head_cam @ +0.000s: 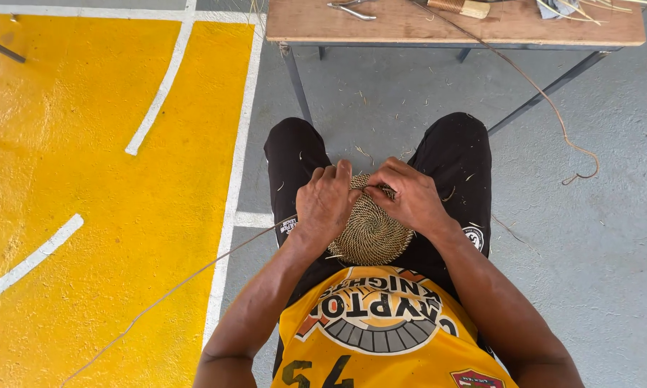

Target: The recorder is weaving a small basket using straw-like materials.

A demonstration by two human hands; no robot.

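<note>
The person sits with a round coiled woven disc (370, 231) resting on their lap between the thighs, and both hands grip it at its upper rim. The left hand (326, 203) clasps the disc's left edge with curled fingers, while the right hand (410, 197) pinches the top edge, close to the left thumb. A long thin fibre strand (167, 294) trails from the disc leftward across the yellow painted floor (86, 179), and a wooden bench (438, 25) stands ahead, beyond the knees.

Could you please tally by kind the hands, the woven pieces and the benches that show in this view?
Hands: 2, left hand and right hand
Coiled woven disc: 1
Wooden bench: 1
Total: 4
</note>
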